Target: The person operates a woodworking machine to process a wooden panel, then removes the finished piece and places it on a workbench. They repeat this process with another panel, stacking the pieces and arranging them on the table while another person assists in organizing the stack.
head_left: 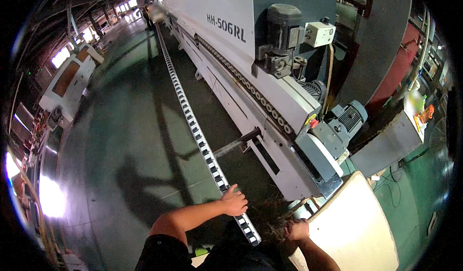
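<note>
A long white rail with dark rollers (196,129) runs from close in front of me far toward the back, beside the machine. My left hand (235,202) lies across its near end, fingers curled over the far side. To the right, a large pale board (354,227) with a curved outer edge stands near the machine's end, brightly lit. At its left edge my right hand (296,230) is closed, the fingers bent around the rim. The fingertips of that hand are partly hidden.
The long white machine (222,10) carries a row of round rollers, motors (284,27) and a red button (314,123). A support arm (236,143) juts from it to the rail. At right stands a grey cabinet (386,143); cables lie on the green floor. A person (147,16) stands far off.
</note>
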